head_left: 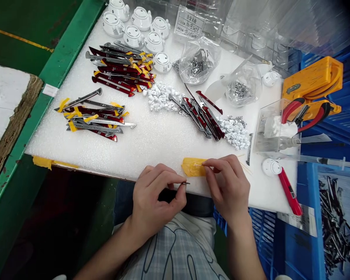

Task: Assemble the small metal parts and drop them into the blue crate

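Well, left hand (157,192) pinches a slim dark piece (187,183); open right hand (231,184) touches yellow tape (191,167).

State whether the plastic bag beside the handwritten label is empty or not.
Not empty: small silvery metal parts show through the clear plastic bag.

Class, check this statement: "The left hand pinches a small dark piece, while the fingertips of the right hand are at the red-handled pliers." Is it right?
Not quite: the head view shows the right hand with its fingertips at the yellow tape; the red-handled pliers are farther right. The left hand does pinch a small dark piece.
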A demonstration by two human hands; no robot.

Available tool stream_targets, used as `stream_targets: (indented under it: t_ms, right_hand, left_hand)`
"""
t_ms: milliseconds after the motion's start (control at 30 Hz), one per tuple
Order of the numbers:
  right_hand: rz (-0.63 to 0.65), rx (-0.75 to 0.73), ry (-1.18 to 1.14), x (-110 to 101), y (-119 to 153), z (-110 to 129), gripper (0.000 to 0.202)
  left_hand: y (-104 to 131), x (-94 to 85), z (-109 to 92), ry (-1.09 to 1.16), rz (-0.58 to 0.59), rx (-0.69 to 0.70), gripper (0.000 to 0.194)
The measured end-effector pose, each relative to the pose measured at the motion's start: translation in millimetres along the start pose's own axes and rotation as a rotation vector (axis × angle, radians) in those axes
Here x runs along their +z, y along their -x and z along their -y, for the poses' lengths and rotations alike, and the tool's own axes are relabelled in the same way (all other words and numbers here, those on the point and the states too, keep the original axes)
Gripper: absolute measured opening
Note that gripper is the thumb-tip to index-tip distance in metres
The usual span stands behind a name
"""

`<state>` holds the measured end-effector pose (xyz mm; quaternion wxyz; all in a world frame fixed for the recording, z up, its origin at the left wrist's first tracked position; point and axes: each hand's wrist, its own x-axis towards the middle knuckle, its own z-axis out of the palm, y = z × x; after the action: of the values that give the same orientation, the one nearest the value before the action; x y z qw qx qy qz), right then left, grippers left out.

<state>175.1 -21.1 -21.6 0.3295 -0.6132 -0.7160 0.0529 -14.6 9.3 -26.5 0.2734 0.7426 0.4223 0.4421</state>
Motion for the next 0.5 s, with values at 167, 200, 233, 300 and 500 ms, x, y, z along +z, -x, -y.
stream_targets:
  t_ms: [167,200,233,300,500]
  right_hand:
    - [0.004,0.0,0.0,1.0,-0.4,-0.9,0.013]
    - [0.007,-0.001,-0.009,0.8,-0.7,-0.9,0.013]
    - [0.009,0.003,-0.023,0.2,-1.0,-0.9,0.012]
    - [0.006,0.024,-0.064,-1.6,-1.8,-0.4,0.012]
    - [-0.041,0.14,-0.267,-6.5,-0.6,3.5,0.012]
  left_hand:
    - [0.1,0.3,-0.1,-0.001,0.001,0.001,0.019]
    - [0.0,0.9,-0.1,-0.002,0.0,0.001,0.019]
    - [-0.1,1.6,0.1,-0.003,-0.003,0.003,0.018]
    - [-0.4,2.7,0.3,-0.005,-0.005,0.004,0.018]
    - [-0.6,2.0,-0.5,-0.019,-0.009,0.013,0.017]
